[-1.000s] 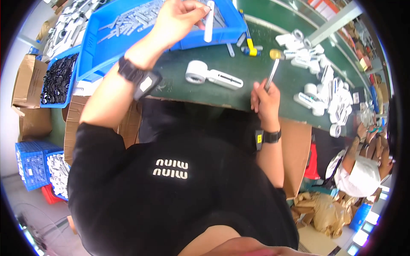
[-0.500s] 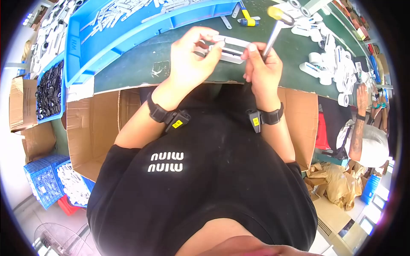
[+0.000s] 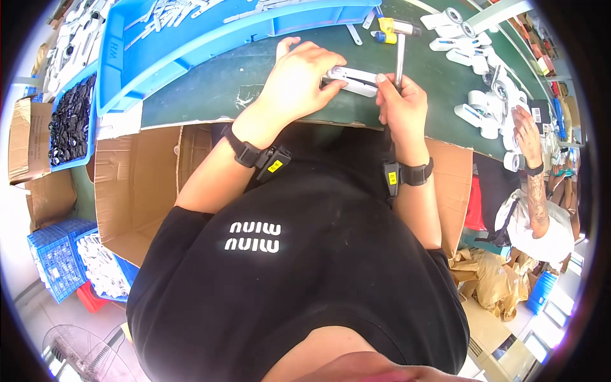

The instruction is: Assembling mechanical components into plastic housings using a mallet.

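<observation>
My left hand (image 3: 294, 79) pinches one end of a long white slotted plastic piece (image 3: 356, 81) between thumb and fingers, above the green table. My right hand (image 3: 403, 109) is closed around the handle of a hammer (image 3: 400, 60), and its thumb and fingertips also touch the piece's right end. The hammer stands upright, with its yellow and metal head at the top. Just behind that head, a yellow-and-blue tool (image 3: 384, 37) lies on the table, partly covered. The lower end of the hammer handle is hidden by my fingers.
Ahead on the left, a large blue tray (image 3: 238, 39) holds flat light-coloured strips. A blue bin of black parts (image 3: 71, 127) stands left. White assembled parts (image 3: 487, 108) are piled right, where a co-worker's hand (image 3: 527, 135) reaches. An open cardboard box (image 3: 130, 191) sits below the table edge.
The hammer has swung from leaning right to nearly upright. The white piece has shifted slightly right and shows a narrower gap. The co-worker's hand has moved up to the pile.
</observation>
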`<action>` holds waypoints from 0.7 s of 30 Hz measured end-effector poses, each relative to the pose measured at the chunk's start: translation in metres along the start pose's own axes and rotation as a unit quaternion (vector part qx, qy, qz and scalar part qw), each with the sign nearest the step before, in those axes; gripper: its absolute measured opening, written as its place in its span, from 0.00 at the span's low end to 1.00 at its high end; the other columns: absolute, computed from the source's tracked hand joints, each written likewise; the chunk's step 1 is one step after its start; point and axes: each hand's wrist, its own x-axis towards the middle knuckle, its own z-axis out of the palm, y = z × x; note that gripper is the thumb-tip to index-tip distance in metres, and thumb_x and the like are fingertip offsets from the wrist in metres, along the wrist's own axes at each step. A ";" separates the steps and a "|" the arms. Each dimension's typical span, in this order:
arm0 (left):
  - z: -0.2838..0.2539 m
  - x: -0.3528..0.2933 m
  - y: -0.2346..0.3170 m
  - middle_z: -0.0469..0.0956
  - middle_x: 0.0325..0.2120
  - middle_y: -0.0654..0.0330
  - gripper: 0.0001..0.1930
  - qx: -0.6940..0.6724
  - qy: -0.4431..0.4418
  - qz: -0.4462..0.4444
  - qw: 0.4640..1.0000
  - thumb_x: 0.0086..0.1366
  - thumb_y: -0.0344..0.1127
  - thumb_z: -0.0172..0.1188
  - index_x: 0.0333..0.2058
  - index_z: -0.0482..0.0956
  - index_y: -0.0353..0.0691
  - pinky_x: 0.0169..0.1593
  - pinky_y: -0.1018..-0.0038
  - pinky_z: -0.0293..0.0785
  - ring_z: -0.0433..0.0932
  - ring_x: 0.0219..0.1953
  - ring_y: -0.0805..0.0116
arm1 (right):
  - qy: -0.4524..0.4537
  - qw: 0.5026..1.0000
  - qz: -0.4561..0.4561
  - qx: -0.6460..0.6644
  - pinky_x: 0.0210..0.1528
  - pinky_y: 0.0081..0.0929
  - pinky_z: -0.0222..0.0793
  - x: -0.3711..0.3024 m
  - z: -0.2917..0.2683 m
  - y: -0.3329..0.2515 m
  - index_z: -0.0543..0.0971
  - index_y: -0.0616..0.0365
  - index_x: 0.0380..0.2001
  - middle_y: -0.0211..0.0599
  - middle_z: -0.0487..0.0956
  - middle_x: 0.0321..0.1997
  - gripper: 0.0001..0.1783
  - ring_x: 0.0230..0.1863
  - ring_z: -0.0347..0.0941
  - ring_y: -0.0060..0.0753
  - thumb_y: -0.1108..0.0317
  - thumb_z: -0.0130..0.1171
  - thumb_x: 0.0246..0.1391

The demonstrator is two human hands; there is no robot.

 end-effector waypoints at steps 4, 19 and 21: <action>-0.001 0.001 -0.005 0.87 0.34 0.63 0.12 -0.011 -0.023 -0.001 1.000 0.61 0.41 0.77 0.41 0.88 0.46 0.67 0.55 0.66 0.84 0.45 0.59 | -0.004 1.000 0.013 -0.002 0.16 0.18 0.59 -0.001 0.000 0.001 0.84 0.60 0.35 0.24 0.78 0.21 0.11 0.14 0.66 0.13 0.63 0.70 0.67; 0.003 -0.001 -0.006 0.87 0.35 0.60 0.11 0.001 0.012 0.053 0.999 0.59 0.38 0.78 0.37 0.89 0.40 0.49 0.64 0.78 0.85 0.42 0.58 | 0.022 0.982 -0.056 -0.179 0.27 0.19 0.56 0.003 -0.005 0.012 0.89 0.62 0.45 0.15 0.71 0.20 0.14 0.23 0.62 0.09 0.63 0.73 0.64; 0.002 -0.001 -0.003 0.87 0.35 0.59 0.10 0.015 0.010 0.053 0.998 0.60 0.37 0.76 0.37 0.88 0.40 0.49 0.63 0.78 0.85 0.42 0.58 | 0.008 0.985 -0.061 -0.164 0.26 0.19 0.56 0.006 -0.007 0.016 0.89 0.62 0.44 0.15 0.71 0.20 0.13 0.22 0.62 0.09 0.63 0.73 0.64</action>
